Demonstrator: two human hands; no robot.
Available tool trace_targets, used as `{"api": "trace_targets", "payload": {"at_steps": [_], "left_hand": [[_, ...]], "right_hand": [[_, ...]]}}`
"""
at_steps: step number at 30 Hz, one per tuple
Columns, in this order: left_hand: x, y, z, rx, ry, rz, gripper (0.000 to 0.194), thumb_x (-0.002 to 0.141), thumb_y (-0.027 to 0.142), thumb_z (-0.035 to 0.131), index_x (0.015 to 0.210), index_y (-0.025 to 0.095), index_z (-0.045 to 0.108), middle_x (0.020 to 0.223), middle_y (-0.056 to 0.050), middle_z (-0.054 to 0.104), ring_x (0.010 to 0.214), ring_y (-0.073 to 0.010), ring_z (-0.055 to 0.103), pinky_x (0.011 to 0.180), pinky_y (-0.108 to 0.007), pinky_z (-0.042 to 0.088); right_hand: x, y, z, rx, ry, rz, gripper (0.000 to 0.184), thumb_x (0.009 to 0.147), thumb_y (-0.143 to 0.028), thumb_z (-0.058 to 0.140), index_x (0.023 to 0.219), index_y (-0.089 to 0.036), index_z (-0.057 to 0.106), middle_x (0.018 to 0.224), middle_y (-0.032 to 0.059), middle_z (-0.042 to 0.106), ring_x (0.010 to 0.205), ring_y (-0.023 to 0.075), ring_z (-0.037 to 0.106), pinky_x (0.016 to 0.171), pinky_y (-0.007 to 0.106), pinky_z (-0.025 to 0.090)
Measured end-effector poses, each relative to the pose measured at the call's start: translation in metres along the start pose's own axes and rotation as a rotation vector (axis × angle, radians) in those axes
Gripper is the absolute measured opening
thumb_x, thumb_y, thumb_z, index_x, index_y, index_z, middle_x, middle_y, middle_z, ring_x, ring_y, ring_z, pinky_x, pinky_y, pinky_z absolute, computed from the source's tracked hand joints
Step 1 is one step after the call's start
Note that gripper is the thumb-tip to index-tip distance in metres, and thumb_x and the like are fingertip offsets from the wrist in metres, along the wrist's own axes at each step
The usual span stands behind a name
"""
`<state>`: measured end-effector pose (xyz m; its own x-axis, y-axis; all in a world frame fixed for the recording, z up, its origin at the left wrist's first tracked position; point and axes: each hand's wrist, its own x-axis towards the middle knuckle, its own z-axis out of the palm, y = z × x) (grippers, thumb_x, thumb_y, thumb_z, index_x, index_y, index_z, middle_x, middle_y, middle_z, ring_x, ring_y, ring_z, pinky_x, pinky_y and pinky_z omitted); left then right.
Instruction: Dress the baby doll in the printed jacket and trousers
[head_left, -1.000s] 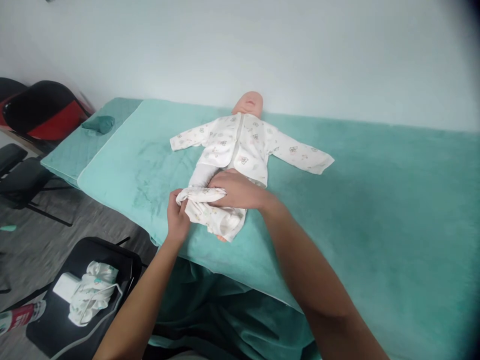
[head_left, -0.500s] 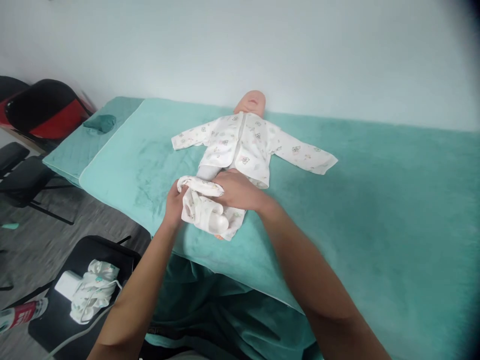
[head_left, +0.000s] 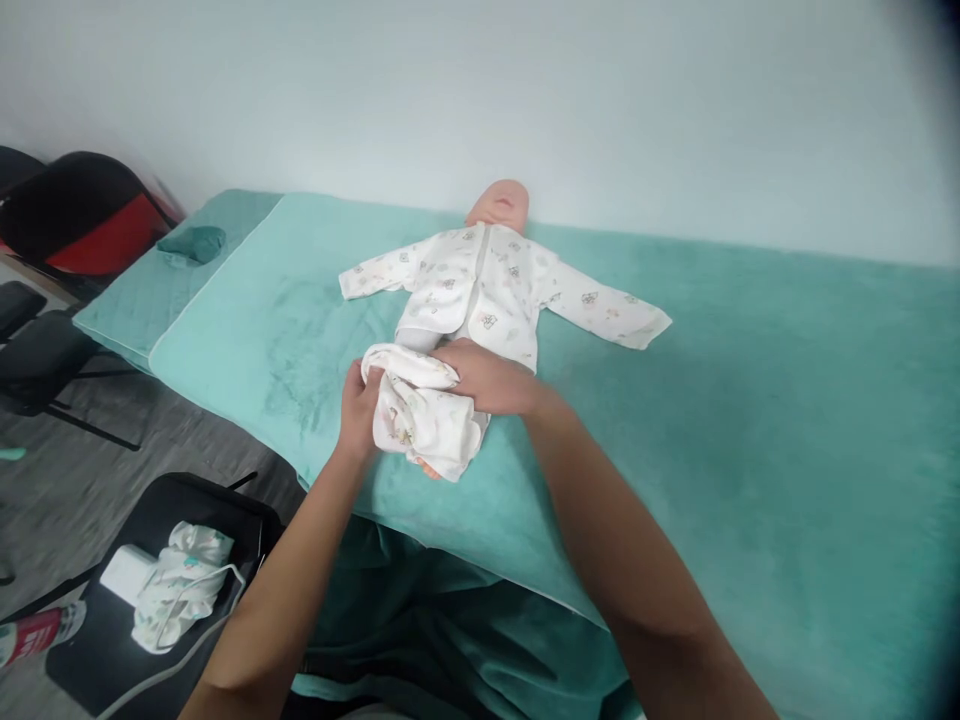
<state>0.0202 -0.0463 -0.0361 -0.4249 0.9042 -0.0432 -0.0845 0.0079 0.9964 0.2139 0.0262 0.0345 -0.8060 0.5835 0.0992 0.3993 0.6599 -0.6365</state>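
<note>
Pants (head_left: pixel 431 425) near front edge of bed (head_left: pixel 750 420), waistband (head_left: pixel 411 366) gripped between left hand (head_left: pixel 360 400) and right hand (head_left: pixel 491 378): ease evenly, without twisting.

- Light was soft, kinda flat on the wall (head_left: pixel 600 110)
- Cloth (head_left: pixel 450 600) below the table's (head_left: pixel 750 400) near edge sat in shadow
- Right end faded into dark vignetting
- Floor (head_left: pixel 225 440) looked kinda smeary
</note>
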Motion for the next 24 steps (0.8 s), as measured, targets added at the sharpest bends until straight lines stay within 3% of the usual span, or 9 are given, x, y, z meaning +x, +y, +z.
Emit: {"api": "trace_targets", "payload": {"at_steps": [3, 6, 9, 13, 17, 21, 24], "left_hand": [[-0.036, 0.005, -0.016, 0.096, 0.091, -0.078, 0.043, 0.087, 0.060, 0.069, 0.104, 0.020, 0.065, 0.102, -0.003, 0.068, 0.091, -0.0156, 0.063, 0.079, -0.026, 0.051], [-0.073, 0.009, -0.032, 0.041, 0.155, -0.186, 0.041, 0.087, 0.057, 0.070, 0.103, 0.020, 0.065, 0.104, -0.003, 0.069, 0.094, -0.0162, 0.065, 0.080, -0.027, 0.053], [-0.097, 0.013, -0.041, -0.042, 0.072, -0.317, 0.040, 0.087, 0.052, 0.073, 0.108, 0.019, 0.068, 0.111, -0.007, 0.072, 0.097, -0.0194, 0.070, 0.084, -0.032, 0.058], [-0.104, 0.009, -0.037, -0.173, -0.069, -0.482, 0.042, 0.085, 0.046, 0.076, 0.113, 0.015, 0.068, 0.105, -0.011, 0.074, 0.085, -0.0200, 0.073, 0.080, -0.035, 0.059], [-0.090, -0.006, -0.021, -0.191, 0.016, -0.294, 0.030, 0.082, 0.037, 0.077, 0.101, 0.018, 0.063, 0.090, -0.003, 0.070, 0.073, -0.0134, 0.066, 0.071, -0.029, 0.054], [-0.067, -0.006, -0.012, 0.071, 0.078, -0.031, 0.026, 0.083, 0.033, 0.074, 0.101, 0.021, 0.060, 0.098, -0.001, 0.067, 0.087, -0.0149, 0.062, 0.079, -0.027, 0.050], [-0.043, 0.002, -0.013, 0.223, 0.056, 0.175, 0.025, 0.082, 0.032, 0.075, 0.099, 0.020, 0.059, 0.101, -0.001, 0.066, 0.093, -0.0165, 0.060, 0.083, -0.028, 0.049]], "right_hand": [[0.001, 0.001, 0.003, 0.063, 0.002, 0.022, 0.020, 0.092, -0.040, 0.065, 0.088, -0.021, 0.070, 0.092, 0.0023, 0.075, 0.090, 0.0209, 0.065, 0.080, 0.031, 0.043], [0.001, 0.001, 0.005, 0.037, 0.011, 0.097, 0.024, 0.085, -0.043, 0.072, 0.092, -0.020, 0.071, 0.096, 0.0041, 0.075, 0.098, 0.0246, 0.063, 0.085, 0.034, 0.043], [0.001, 0.000, 0.006, 0.045, 0.002, 0.099, 0.026, 0.086, -0.044, 0.071, 0.097, -0.021, 0.072, 0.100, 0.0047, 0.075, 0.102, 0.0258, 0.062, 0.090, 0.036, 0.043], [0.001, -0.001, 0.005, 0.047, -0.010, 0.118, 0.027, 0.085, -0.045, 0.072, 0.096, -0.020, 0.072, 0.102, 0.0056, 0.074, 0.104, 0.0271, 0.061, 0.090, 0.037, 0.043], [-0.001, -0.002, 0.003, 0.070, 0.002, 0.104, 0.023, 0.086, -0.041, 0.071, 0.094, -0.020, 0.071, 0.099, 0.0044, 0.073, 0.101, 0.0258, 0.061, 0.088, 0.036, 0.043], [-0.003, 0.003, 0.000, 0.128, -0.005, 0.061, 0.023, 0.083, -0.041, 0.073, 0.091, -0.020, 0.069, 0.093, 0.0037, 0.070, 0.094, 0.0242, 0.062, 0.081, 0.034, 0.043], [-0.003, 0.009, -0.001, 0.178, -0.015, 0.032, 0.026, 0.079, -0.042, 0.077, 0.081, -0.020, 0.064, 0.085, 0.0019, 0.066, 0.084, 0.0215, 0.060, 0.074, 0.033, 0.042]]}}
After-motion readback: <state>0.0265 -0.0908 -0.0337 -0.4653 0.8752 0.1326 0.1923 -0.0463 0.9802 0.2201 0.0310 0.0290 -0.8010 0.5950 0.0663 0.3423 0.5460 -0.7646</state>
